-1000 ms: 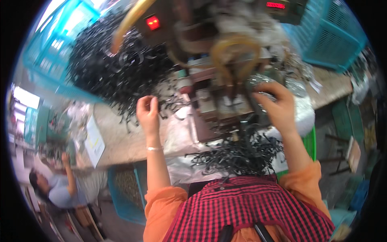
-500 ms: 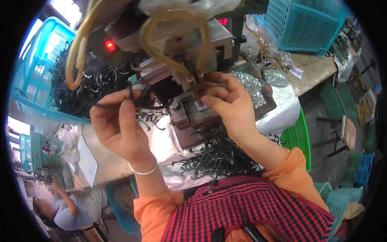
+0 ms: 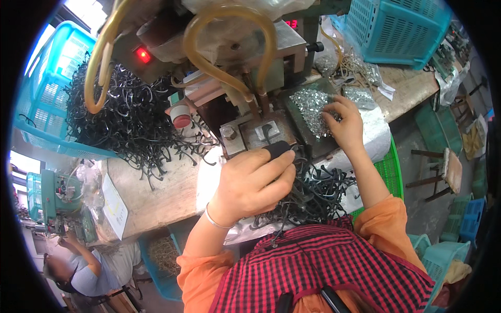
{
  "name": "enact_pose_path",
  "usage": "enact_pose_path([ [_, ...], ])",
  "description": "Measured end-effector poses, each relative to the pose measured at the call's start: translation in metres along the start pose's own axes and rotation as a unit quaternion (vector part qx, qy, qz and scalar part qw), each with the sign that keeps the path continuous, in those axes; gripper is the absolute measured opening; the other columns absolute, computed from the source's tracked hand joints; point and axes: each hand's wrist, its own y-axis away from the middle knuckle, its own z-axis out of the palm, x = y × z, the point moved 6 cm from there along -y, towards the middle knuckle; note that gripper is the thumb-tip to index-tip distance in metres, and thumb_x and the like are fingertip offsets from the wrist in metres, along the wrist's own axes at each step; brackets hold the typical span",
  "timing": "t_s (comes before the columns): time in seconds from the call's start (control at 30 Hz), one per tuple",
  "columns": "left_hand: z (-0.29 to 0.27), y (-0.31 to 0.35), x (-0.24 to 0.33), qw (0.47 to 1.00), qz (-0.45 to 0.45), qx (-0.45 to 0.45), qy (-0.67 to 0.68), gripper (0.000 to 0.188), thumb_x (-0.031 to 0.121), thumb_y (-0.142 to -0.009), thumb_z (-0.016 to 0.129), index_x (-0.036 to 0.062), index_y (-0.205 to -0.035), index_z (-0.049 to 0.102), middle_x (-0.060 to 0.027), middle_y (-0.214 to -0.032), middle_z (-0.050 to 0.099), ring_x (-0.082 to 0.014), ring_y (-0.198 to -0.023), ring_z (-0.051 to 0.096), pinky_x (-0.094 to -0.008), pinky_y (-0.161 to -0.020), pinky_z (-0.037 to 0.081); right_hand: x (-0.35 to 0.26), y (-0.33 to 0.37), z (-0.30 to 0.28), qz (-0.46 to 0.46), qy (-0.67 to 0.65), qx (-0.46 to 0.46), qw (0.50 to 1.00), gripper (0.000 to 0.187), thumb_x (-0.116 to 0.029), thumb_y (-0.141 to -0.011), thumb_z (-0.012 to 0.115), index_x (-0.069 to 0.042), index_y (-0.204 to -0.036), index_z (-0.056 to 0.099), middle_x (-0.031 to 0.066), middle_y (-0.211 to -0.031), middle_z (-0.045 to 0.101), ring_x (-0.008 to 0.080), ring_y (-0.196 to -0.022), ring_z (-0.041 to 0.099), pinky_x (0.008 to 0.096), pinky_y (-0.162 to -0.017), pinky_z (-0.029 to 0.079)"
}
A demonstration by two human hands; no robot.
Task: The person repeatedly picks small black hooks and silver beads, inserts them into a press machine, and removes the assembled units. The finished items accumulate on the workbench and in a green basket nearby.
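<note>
My left hand (image 3: 254, 183) is closed round a black curved piece (image 3: 278, 149), whose thin hooked end lies over the small bright plate on the machine's bed (image 3: 250, 140). Two copper-coloured electrodes (image 3: 258, 106) stand above that bed, apart from the piece. My right hand (image 3: 345, 124) is over a dark tray (image 3: 297, 117) heaped with small shiny metal pieces (image 3: 313, 107). Its thumb and fingers are drawn together at the heap's right side; what lies between the fingertips is too small to tell. Below the tray a pile of black curved pieces (image 3: 313, 195) lies on silvery foil.
A light blue basket (image 3: 44, 112) and a heap of similar black pieces (image 3: 117, 115) stand at left. Beside the machine is a red push button (image 3: 181, 120). Looped yellowish hoses (image 3: 229, 13) hang overhead. Another blue basket (image 3: 399, 34) is far right. A person (image 3: 88, 274) sits lower left.
My left hand has moved right and nearer, bringing the black curved piece to the machine's bed. My right hand has left the electrodes and moved right to the metal pieces.
</note>
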Motion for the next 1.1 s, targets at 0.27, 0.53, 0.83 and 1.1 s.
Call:
enact_pose_path([
  [0.27, -0.004, 0.003, -0.008, 0.997, -0.036, 0.006, 0.072, 0.034, 0.000, -0.064, 0.073, 0.0068, -0.097, 0.069, -0.0097, -0.105, 0.075, -0.0219, -0.060, 0.060, -0.0320, -0.051, 0.049, -0.001, -0.004, 0.010, 0.047, -0.050, 0.007, 0.998, 0.010, -0.008, -0.090, 0.067, -0.005, -0.099, 0.072, 0.0151, -0.096, 0.073, 0.0355, -0.089, 0.069, 0.0420, -0.081, 0.054],
  [0.53, -0.041, 0.078, 0.007, 0.924, -0.276, 0.201, -0.173, 0.021, -0.003, -0.082, 0.074, 0.0040, -0.101, 0.070, -0.0138, -0.108, 0.075, -0.0292, -0.095, 0.072, -0.0401, -0.093, 0.055, 0.011, 0.016, 0.011, 0.135, -0.181, 0.028, 0.974, 0.015, -0.006, -0.089, 0.074, -0.003, -0.103, 0.075, 0.0104, -0.097, 0.075, 0.0182, -0.087, 0.071, 0.0299, -0.081, 0.053],
  [0.83, -0.020, 0.186, -0.135, 0.877, -0.400, -0.228, -0.140, 0.024, -0.008, -0.077, 0.070, 0.0104, -0.090, 0.076, -0.0038, -0.133, 0.069, -0.0329, -0.115, 0.063, -0.0402, -0.102, 0.049, -0.008, -0.001, 0.012, 0.076, -0.179, 0.013, 0.981, 0.014, -0.006, -0.085, 0.075, -0.003, -0.098, 0.077, 0.0114, -0.096, 0.076, 0.0249, -0.092, 0.071, 0.0346, -0.084, 0.054],
  [1.1, -0.020, 0.213, -0.140, 0.887, -0.457, 0.017, -0.067, 0.024, -0.009, -0.082, 0.068, 0.0040, -0.102, 0.073, -0.0105, -0.119, 0.073, -0.0274, -0.113, 0.068, -0.0362, -0.099, 0.052, 0.016, 0.035, -0.040, 0.138, -0.111, 0.041, 0.983, 0.013, -0.006, -0.084, 0.075, -0.004, -0.097, 0.076, 0.0096, -0.095, 0.073, 0.0240, -0.091, 0.069, 0.0338, -0.084, 0.052],
])
